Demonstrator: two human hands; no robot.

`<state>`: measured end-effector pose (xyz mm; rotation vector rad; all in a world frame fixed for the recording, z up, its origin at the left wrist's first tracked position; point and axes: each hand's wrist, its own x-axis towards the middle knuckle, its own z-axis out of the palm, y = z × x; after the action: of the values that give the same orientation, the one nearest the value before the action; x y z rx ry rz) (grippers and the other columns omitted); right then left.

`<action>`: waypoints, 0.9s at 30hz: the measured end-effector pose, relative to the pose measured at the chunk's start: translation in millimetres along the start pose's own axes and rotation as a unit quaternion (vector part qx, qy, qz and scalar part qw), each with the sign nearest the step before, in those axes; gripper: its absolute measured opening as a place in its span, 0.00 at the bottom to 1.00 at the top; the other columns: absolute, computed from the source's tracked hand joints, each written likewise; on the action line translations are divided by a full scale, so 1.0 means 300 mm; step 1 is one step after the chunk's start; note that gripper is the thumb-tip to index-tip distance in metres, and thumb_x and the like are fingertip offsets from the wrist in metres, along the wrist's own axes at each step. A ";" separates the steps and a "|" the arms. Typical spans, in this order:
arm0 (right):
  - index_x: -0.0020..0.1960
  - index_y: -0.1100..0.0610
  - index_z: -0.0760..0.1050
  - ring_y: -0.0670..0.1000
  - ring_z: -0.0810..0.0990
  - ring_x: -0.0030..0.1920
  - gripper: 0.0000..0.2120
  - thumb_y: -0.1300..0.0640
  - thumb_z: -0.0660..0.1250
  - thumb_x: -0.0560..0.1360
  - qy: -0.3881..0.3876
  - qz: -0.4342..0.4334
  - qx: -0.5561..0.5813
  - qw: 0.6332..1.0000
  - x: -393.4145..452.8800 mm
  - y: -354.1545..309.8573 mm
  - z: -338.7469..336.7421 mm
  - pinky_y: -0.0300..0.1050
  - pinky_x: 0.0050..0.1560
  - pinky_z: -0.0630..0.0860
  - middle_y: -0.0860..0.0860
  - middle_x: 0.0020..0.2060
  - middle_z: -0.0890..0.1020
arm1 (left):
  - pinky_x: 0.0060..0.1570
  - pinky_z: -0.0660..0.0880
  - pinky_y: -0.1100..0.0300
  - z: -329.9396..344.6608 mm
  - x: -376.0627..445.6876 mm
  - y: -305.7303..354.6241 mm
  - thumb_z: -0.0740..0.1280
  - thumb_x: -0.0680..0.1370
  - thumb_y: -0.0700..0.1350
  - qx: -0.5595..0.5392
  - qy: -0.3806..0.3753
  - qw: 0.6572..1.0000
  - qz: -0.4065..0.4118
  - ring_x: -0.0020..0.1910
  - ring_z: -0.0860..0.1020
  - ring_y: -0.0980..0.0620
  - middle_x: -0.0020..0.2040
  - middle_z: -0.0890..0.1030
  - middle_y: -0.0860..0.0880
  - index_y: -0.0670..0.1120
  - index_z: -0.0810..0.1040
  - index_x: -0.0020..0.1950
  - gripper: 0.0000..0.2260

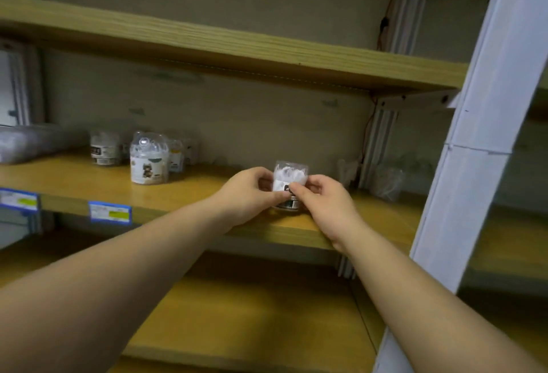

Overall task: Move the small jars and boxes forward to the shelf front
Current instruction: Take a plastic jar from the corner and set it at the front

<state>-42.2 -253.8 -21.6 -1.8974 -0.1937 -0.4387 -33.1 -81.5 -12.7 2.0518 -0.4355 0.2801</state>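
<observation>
A small clear plastic jar with white contents and a dark label [290,184] stands upright near the front edge of the middle wooden shelf [207,191], right of its centre, held between both hands. The left hand [247,194] curls around the jar's left side, thumb across the front, while the right hand [321,199] pinches its right side and label with curled fingers; both forearms reach in from the near side. Further left and further back on the same shelf stands a clear jar with a cartoon animal label [149,162], and behind it a cluster of similar small jars [178,154], with a white-labelled jar [104,148] just beside them to the left. At the far left lies a blurred clear plastic package [32,142]. Two blue price tags [109,212] hang on the shelf's front edge at the left. A white metal upright [480,135] rises at the right, and a crumpled clear bag [387,183] sits beyond the right hand.
</observation>
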 end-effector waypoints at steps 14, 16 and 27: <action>0.61 0.54 0.80 0.44 0.83 0.50 0.15 0.57 0.73 0.75 0.024 -0.019 -0.041 0.999 -0.018 0.000 0.005 0.40 0.48 0.78 0.46 0.51 0.85 | 0.58 0.79 0.56 0.013 -0.005 -0.002 0.76 0.74 0.50 0.035 0.036 0.999 -0.004 0.52 0.82 0.57 0.54 0.85 0.52 0.46 0.80 0.63 0.20; 0.62 0.55 0.80 0.42 0.82 0.50 0.15 0.58 0.73 0.75 0.002 -0.030 -0.037 0.999 -0.035 -0.015 -0.001 0.35 0.45 0.76 0.47 0.52 0.85 | 0.58 0.79 0.54 0.010 -0.018 0.002 0.77 0.73 0.49 0.021 0.058 0.998 -0.009 0.53 0.83 0.54 0.54 0.85 0.49 0.44 0.79 0.62 0.20; 0.56 0.55 0.80 0.45 0.83 0.50 0.11 0.59 0.75 0.74 -0.010 -0.094 -0.010 0.995 -0.089 -0.300 0.507 0.41 0.51 0.78 0.46 0.48 0.84 | 0.59 0.79 0.50 -0.560 -0.183 -0.205 0.78 0.71 0.48 -0.006 0.071 0.997 0.013 0.54 0.84 0.52 0.53 0.86 0.49 0.45 0.80 0.60 0.20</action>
<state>-65.7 -77.7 -0.7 -1.9106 -0.3854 -0.5500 -60.6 103.2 1.3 2.0003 -0.3761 0.4365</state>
